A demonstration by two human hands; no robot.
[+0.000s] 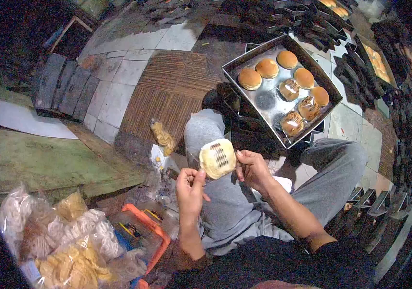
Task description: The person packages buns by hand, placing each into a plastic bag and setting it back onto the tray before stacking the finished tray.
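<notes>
A pale, flattish bun (217,159) with dark printed marks on its face is held up over my lap, apparently in a clear wrapper. My left hand (191,188) pinches its lower left side between thumb and fingers. At its right edge, my right hand (253,168) grips it or its wrapper with closed fingers. Beyond my hands, a square metal tray (267,98) holds several round browned buns (249,79). Several others in it, such as the wrapped bun (292,124) near its lower corner, are in shiny clear wrappers with dark print.
Plastic bags of pale and yellow pieces (71,260) lie at the lower left, beside an orange-rimmed crate (160,236). A green low table (61,159) stands at the left. Dark metal tins (411,130) are stacked along the right; more buns (377,65) sit at the upper right.
</notes>
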